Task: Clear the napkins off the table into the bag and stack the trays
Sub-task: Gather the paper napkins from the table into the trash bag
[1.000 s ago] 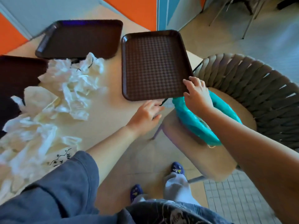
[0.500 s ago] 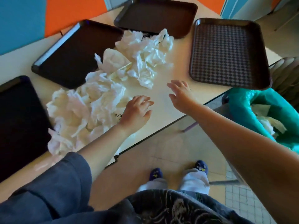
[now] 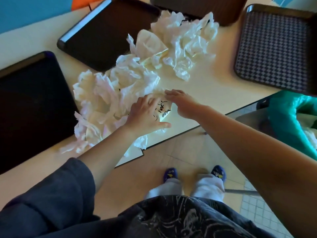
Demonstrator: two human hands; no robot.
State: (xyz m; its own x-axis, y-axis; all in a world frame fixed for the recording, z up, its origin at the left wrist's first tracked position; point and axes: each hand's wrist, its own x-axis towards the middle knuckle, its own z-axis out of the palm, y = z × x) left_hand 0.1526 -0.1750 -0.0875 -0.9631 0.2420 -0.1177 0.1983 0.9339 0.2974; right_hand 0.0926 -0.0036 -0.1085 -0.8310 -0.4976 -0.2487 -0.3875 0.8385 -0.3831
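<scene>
A heap of crumpled white napkins [image 3: 130, 79] runs across the middle of the cream table [image 3: 221, 95]. My left hand [image 3: 147, 115] rests on the near end of the heap with fingers spread and thumb out. My right hand [image 3: 183, 103] reaches in from the right, its straight fingers touching a napkin with black print [image 3: 163, 109] that lies between both hands. Several dark brown trays lie flat around the heap: one at the left [image 3: 25, 109], one at the upper left [image 3: 106, 35], one at the top [image 3: 197, 7], one at the right [image 3: 274, 48]. The teal bag [image 3: 288, 121] gapes beyond the table's right edge.
Some napkins [image 3: 310, 134] lie inside the bag. The table's near edge [image 3: 171, 139] runs diagonally just below my hands, with tiled floor and my feet [image 3: 193, 176] beneath. Blue and orange wall panels close off the far left.
My view swung left from the bag and chair to the napkin heap. Both hands left the right-hand tray and bag, moved over the table, and now touch the near napkins.
</scene>
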